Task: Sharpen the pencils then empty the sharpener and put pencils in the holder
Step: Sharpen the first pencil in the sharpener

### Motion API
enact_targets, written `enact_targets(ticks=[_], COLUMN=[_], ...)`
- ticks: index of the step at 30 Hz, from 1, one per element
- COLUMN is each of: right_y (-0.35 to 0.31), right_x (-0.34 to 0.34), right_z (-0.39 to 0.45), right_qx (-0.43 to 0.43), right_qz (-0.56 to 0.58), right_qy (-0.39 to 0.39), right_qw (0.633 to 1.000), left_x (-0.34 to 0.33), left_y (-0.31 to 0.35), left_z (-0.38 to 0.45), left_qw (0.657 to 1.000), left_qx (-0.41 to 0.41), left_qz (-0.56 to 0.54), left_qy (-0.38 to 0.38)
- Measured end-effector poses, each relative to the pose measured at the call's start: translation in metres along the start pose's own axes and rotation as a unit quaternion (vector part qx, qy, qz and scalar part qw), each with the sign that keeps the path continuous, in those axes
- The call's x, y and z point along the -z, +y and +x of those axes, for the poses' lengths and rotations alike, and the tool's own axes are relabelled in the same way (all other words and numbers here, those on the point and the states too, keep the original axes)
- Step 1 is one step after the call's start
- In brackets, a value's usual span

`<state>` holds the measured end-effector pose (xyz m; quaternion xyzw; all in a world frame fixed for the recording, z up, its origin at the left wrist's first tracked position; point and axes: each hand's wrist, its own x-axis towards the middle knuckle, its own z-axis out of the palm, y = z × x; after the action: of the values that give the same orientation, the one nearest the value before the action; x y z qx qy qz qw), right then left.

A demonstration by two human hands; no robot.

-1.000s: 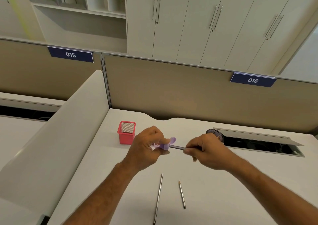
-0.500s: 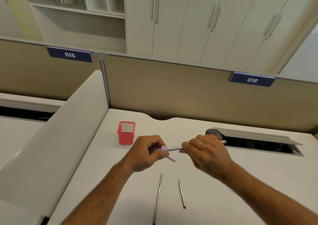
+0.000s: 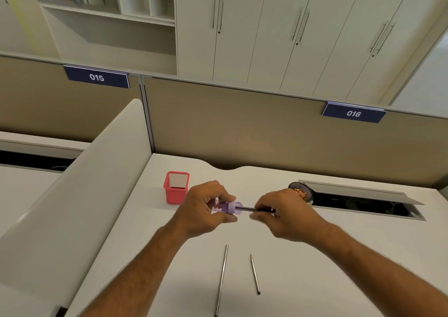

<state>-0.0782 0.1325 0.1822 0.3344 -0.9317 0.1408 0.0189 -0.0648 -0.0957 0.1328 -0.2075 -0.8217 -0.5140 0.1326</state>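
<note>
Left hand [image 3: 203,210] grips a lilac plastic sharpener [image 3: 228,207]; right hand [image 3: 286,213] pinches the thin dark pencil [image 3: 249,209] beside it. Hard twisting risks snapping the lead.

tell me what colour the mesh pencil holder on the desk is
Red square mesh pencil holder, clearest in the head view.

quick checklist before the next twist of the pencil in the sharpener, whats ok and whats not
1. Left hand grips the purple sharpener: ok.
2. Right hand pinches the dark pencil: ok.
3. Pencil seated in the sharpener's opening: ok; how deep the tip sits, cannot tell.
4. Red holder upright on the desk beside the left hand, mouth open: ok.
5. Pencils waiting on the desk: short pencil has a point, ok; long pencil, tip state cannot tell.
6. Dark bowl with shavings behind the right hand for emptying: ok.
</note>
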Motion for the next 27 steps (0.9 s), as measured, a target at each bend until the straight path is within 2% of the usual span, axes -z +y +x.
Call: enact_targets(ticks=[2, 4, 7, 10, 13, 17, 20, 23, 27], right_y=[-0.002, 0.000, 0.004, 0.005, 0.004, 0.005, 0.005, 0.001, 0.000], right_x=[0.002, -0.002, -0.010, -0.010, -0.011, -0.011, -0.005, 0.003, 0.005], right_z=[-0.004, -0.009, -0.013, -0.012, -0.012, -0.006, -0.001, -0.002, -0.005], right_qx=[0.010, 0.071, 0.154, 0.170, 0.148, 0.041, -0.016, -0.001, 0.007], right_qz=[0.001, -0.046, -0.165, -0.229, -0.215, -0.077, 0.017, 0.025, -0.022], right_qy=[0.025, 0.077, 0.155, 0.194, 0.158, 0.062, -0.016, -0.010, 0.028], right_qw=[1.000, 0.993, 0.962, 0.939, 0.952, 0.994, 1.000, 1.000, 0.999], left_x=[0.003, 0.006, 0.009, 0.007, 0.003, -0.002, -0.006, -0.008, -0.005], left_y=[0.003, 0.005, 0.002, 0.004, 0.009, 0.000, -0.006, -0.002, 0.005], left_z=[0.000, -0.001, -0.001, -0.001, 0.000, 0.000, -0.002, -0.002, -0.001], left_qw=[0.999, 0.995, 0.988, 0.986, 0.991, 0.999, 1.000, 1.000, 0.992], left_qx=[0.037, 0.071, 0.105, 0.111, 0.098, 0.026, -0.005, 0.003, 0.105], left_qz=[-0.031, -0.066, -0.090, -0.092, -0.066, 0.019, 0.031, 0.025, -0.022], left_qy=[-0.014, -0.033, -0.067, -0.079, -0.061, -0.020, 0.003, -0.006, -0.072])
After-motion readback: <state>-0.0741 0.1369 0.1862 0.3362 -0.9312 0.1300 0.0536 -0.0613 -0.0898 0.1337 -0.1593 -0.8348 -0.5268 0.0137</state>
